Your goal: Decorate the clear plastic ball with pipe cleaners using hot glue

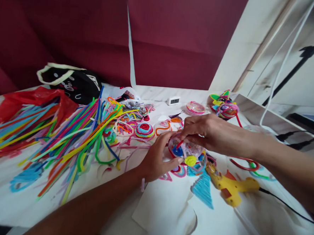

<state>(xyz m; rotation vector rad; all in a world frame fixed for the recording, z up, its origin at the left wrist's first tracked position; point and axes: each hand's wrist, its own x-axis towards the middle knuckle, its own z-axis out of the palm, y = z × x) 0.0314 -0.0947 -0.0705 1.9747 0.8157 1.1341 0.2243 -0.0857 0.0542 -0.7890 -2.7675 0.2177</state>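
Note:
My left hand is closed round the near left side of a round clear container, its thumb along the front edge. Inside or on the container are a blue coil and a yellow rosette. Reaching over from the right, my right hand pinches a red pipe cleaner above the blue coil. Its fingertips partly cover the container's far side. Under and in front of it lie a light blue pipe-cleaner piece and pink loop shapes.
Loose pipe cleaners cover the left, beside a red plastic bag and a black bag. A yellow glue gun with a black cord lies right. Behind are a coiled disc, a small digital display and a pink-rimmed container.

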